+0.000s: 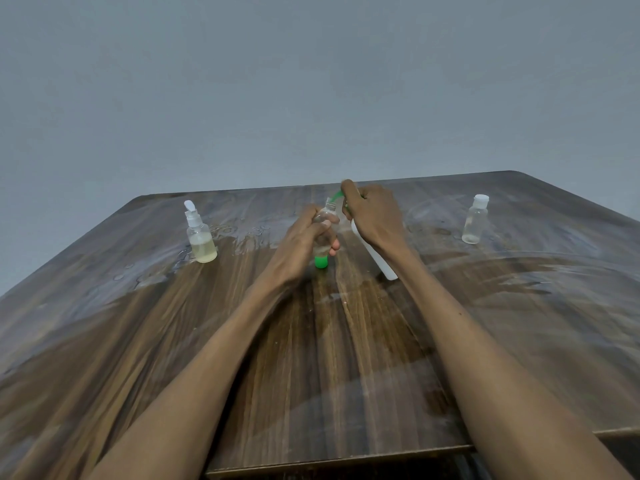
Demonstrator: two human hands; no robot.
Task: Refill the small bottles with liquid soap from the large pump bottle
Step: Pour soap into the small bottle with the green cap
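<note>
On the table (485,323), 3 small bottles (201,237), 1 pump bottle (375,258), 2 hands (304,237)

My one view, head-worn wide-angle camera, looking forward and down along both forearms, wooden table (346,358) close beneath me, its far edge and the grey wall (311,81) ahead, no second view.

the right hand (372,216) hides most of the green pump head (336,195); the left hand (304,237) covers the small clear bottle's (325,220) middle.
</note>
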